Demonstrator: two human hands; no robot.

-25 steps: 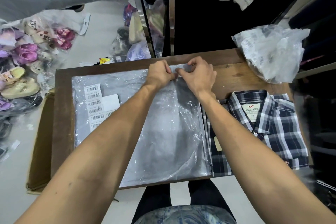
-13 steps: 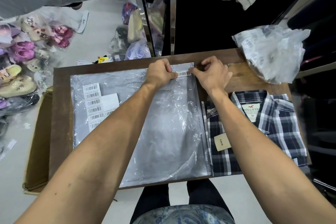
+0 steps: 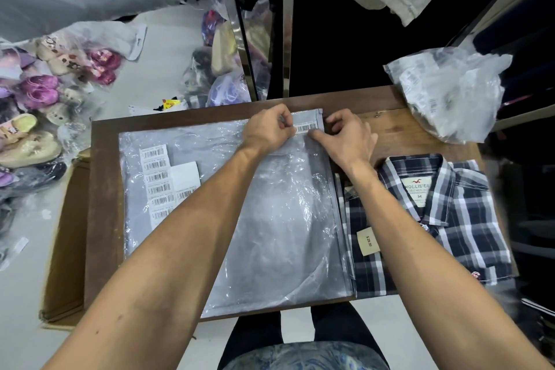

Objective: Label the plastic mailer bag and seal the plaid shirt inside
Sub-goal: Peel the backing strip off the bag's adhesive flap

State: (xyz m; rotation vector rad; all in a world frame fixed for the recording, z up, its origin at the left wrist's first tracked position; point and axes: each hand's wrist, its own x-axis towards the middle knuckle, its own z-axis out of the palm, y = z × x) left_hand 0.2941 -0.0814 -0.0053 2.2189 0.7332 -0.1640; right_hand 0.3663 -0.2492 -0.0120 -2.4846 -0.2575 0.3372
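Observation:
A grey plastic mailer bag [image 3: 279, 219] lies flat on the wooden table [image 3: 102, 189]. A small barcode label [image 3: 306, 127] sits at the bag's far right corner. My left hand [image 3: 267, 129] presses on the bag just left of the label, fingers curled. My right hand [image 3: 348, 135] rests at the label's right end, fingertips touching the bag's edge. The folded navy-and-white plaid shirt [image 3: 450, 219] lies outside the bag, to its right, with a price tag [image 3: 368, 241] showing.
A sheet of barcode stickers [image 3: 156, 177] lies on the bag's left part. A crumpled clear plastic bag [image 3: 447, 90] sits at the table's far right corner. A cardboard box [image 3: 63, 237] stands left of the table. Bagged shoes [image 3: 39, 93] cover the floor beyond.
My hands have moved apart along the bag's far edge, uncovering the barcode label now stuck flat at the corner. The right hand has slid rightward.

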